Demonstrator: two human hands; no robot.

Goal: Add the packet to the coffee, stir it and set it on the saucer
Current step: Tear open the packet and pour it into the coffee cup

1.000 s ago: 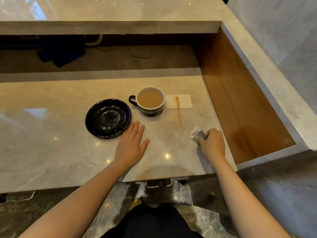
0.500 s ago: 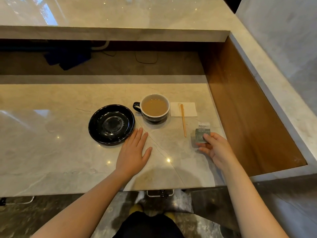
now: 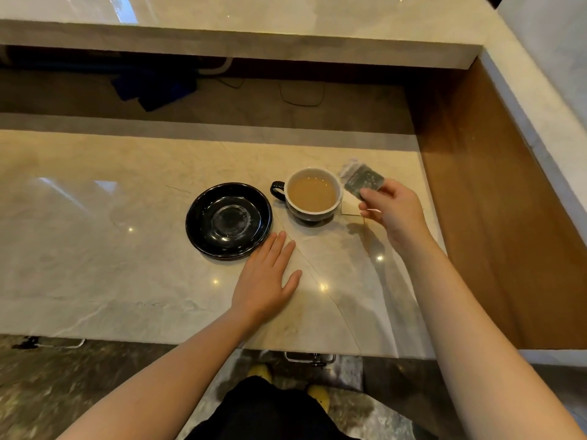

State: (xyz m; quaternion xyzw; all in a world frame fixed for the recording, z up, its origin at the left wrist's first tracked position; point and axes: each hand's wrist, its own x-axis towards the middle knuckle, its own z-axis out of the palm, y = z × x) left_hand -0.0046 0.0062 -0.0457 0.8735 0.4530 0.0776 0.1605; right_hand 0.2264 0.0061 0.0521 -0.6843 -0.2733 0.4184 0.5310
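A dark cup [image 3: 313,195] with a white inside holds milky coffee and stands on the marble counter. Left of it lies an empty black saucer [image 3: 228,220]. My right hand [image 3: 392,209] holds a small grey-green packet [image 3: 362,178] in the air, just right of the cup's rim; the packet is blurred. My left hand [image 3: 266,276] rests flat on the counter, fingers spread, just below the saucer's edge. Under my right hand only a sliver of the wooden stir stick [image 3: 365,231] and of the white napkin [image 3: 349,208] shows.
The marble counter [image 3: 127,249] ends at a wooden side panel [image 3: 476,201] on the right. A raised marble ledge [image 3: 238,36] runs along the back, above a dark recess with a blue cloth [image 3: 155,87] and cables.
My right hand picked the packet up off the counter and carried it up and forward to the cup's right rim. My left hand stayed flat.
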